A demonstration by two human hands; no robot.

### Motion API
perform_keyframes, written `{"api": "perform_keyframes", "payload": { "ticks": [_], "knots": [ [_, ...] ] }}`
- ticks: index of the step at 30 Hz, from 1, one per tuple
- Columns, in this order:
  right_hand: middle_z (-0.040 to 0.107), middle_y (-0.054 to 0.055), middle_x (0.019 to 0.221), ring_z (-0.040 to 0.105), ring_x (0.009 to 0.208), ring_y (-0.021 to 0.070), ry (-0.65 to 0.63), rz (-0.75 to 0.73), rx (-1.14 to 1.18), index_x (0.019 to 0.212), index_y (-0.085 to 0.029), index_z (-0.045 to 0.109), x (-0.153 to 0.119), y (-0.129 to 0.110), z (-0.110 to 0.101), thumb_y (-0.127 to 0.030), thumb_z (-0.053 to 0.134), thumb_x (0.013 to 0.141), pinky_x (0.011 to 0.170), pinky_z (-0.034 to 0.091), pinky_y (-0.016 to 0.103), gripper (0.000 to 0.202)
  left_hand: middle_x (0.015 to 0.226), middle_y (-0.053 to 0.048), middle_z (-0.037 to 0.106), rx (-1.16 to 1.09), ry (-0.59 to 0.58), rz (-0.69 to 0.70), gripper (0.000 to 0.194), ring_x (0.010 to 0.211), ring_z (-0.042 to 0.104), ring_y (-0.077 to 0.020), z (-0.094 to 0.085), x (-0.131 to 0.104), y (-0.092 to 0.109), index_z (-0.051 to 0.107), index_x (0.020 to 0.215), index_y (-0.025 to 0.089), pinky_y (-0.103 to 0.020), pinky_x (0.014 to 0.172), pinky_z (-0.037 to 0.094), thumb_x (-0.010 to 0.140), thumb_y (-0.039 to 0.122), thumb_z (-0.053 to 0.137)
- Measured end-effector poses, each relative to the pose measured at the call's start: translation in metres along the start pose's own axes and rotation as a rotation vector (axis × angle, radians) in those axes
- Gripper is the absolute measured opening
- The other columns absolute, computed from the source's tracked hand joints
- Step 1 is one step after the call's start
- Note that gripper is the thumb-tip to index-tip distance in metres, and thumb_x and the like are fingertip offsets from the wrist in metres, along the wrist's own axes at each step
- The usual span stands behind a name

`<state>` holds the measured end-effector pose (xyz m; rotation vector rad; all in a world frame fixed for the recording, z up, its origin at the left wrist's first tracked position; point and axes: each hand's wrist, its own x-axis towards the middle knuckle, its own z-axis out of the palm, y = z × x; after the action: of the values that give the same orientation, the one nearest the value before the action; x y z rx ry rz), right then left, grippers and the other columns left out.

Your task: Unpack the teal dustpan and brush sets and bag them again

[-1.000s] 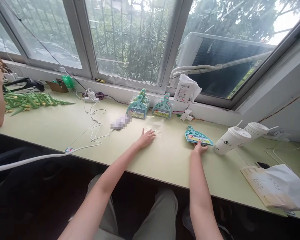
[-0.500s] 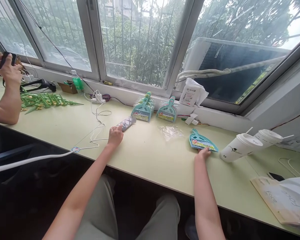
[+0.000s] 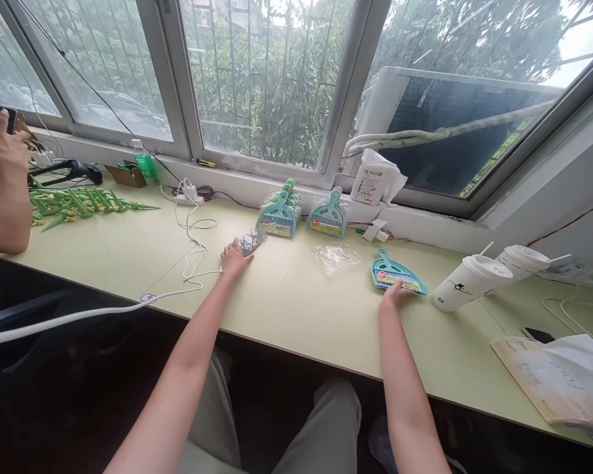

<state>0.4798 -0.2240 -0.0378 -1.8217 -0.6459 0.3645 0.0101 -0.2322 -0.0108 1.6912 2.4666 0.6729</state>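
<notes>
Pale tabletop [image 3: 316, 316] — teal dustpan [image 3: 389, 270], near edge in right grip [image 3: 395, 296]

The dustpan [image 3: 383, 260] I'm looking at is turquoise, its label [image 3: 409, 285] mainly yellow with some white and a reddish patch. The phone [image 3: 247, 244] shows dark grey with whitish markings. Beneath them runs a pale yellow-green tabletop [image 3: 301, 309]. The front cup [image 3: 467, 289] is white — one small black emblem on it — and that spiky heap [image 3: 86, 204] is vivid green, flecked with yellow.
</notes>
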Motion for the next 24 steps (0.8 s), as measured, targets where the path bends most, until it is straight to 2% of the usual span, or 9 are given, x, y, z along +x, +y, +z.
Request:
{"api": "perform_keyframes", "payload": {
  "ticks": [2,4,6,10,13,15,19,21,24],
  "knots": [
    [0.005,0.034,0.151,0.005,0.145,0.0347,0.081,0.06,-0.002,0.145,0.005,0.003,-0.002,0.001,0.005,-0.033,0.031,0.091,0.117,0.01,0.049,0.071,0.131,-0.024,0.046,0.067,0.006,-0.003,0.08,0.123,0.041,-0.0341,-0.003,-0.014,0.006,0.023,0.143,0.006,-0.042,0.1,0.032,0.081,0.044,0.055],
    [0.004,0.028,0.154,-0.002,0.146,0.0317,0.168,0.053,0.016,0.147,-0.001,0.002,-0.003,0.004,0.009,-0.033,0.035,0.088,0.118,0.007,0.05,0.075,0.125,-0.025,0.049,0.165,0.018,0.006,0.074,0.117,0.044,-0.0348,-0.005,-0.04,0.013,0.028,0.141,0.005,-0.043,0.096,0.033,0.083,0.042,0.053],
    [0.007,0.025,0.155,-0.001,0.147,0.03,0.229,-0.005,0.018,0.148,-0.006,0.004,-0.003,0.006,0.011,-0.03,0.038,0.085,0.117,0.008,0.052,0.075,0.118,-0.024,0.052,0.232,0.043,0.039,0.074,0.111,0.047,-0.0352,-0.007,-0.075,0.021,0.029,0.141,0.004,-0.045,0.093,0.034,0.083,0.044,0.053],
    [0.012,0.026,0.153,0.006,0.146,0.0315,0.271,-0.148,-0.017,0.145,-0.006,0.014,-0.012,0.001,0.01,-0.021,0.044,0.077,0.116,0.011,0.054,0.076,0.112,-0.018,0.055,0.239,0.091,0.158,0.072,0.101,0.051,-0.0314,-0.014,-0.155,0.037,0.031,0.142,0.009,-0.043,0.088,0.036,0.084,0.046,0.052],
    [0.018,0.022,0.152,0.011,0.145,0.0292,0.237,-0.422,-0.031,0.142,-0.011,0.022,-0.042,-0.012,0.007,-0.019,0.042,0.076,0.115,0.014,0.056,0.069,0.114,-0.017,0.055,0.213,0.067,0.206,0.071,0.101,0.051,-0.0303,-0.022,-0.203,0.048,0.033,0.142,0.011,-0.043,0.086,0.038,0.084,0.047,0.052],
    [0.026,0.018,0.149,0.018,0.143,0.0278,0.09,-0.631,-0.011,0.139,-0.016,0.029,-0.074,-0.021,0.004,-0.018,0.038,0.081,0.113,0.02,0.057,0.059,0.117,-0.017,0.054,0.197,0.043,0.229,0.07,0.102,0.051,-0.0298,-0.026,-0.226,0.054,0.033,0.143,0.012,-0.043,0.086,0.038,0.085,0.046,0.052],
    [0.045,0.01,0.138,0.038,0.132,0.0251,-0.409,-0.94,0.051,0.127,-0.024,0.048,-0.144,-0.031,-0.004,-0.024,0.037,0.09,0.108,0.032,0.053,0.038,0.118,-0.016,0.055,0.172,0.0,0.26,0.069,0.102,0.052,-0.0293,-0.032,-0.25,0.063,0.033,0.144,0.014,-0.043,0.086,0.039,0.086,0.046,0.051],
    [0.051,0.008,0.132,0.043,0.128,0.024,-0.596,-0.999,0.042,0.117,-0.026,0.057,-0.169,-0.032,-0.009,-0.025,0.038,0.093,0.107,0.035,0.049,0.031,0.119,-0.017,0.055,0.171,-0.007,0.266,0.068,0.102,0.053,-0.0293,-0.034,-0.254,0.065,0.033,0.144,0.014,-0.043,0.086,0.04,0.086,0.046,0.051],
    [0.055,0.006,0.127,0.046,0.123,0.0236,-0.759,-1.05,-0.017,0.105,-0.028,0.064,-0.187,-0.029,-0.012,-0.025,0.04,0.094,0.104,0.039,0.046,0.027,0.121,-0.017,0.056,0.165,-0.003,0.266,0.069,0.103,0.053,-0.0299,-0.034,-0.257,0.065,0.033,0.145,0.014,-0.044,0.086,0.04,0.087,0.047,0.05]
  ]
}}
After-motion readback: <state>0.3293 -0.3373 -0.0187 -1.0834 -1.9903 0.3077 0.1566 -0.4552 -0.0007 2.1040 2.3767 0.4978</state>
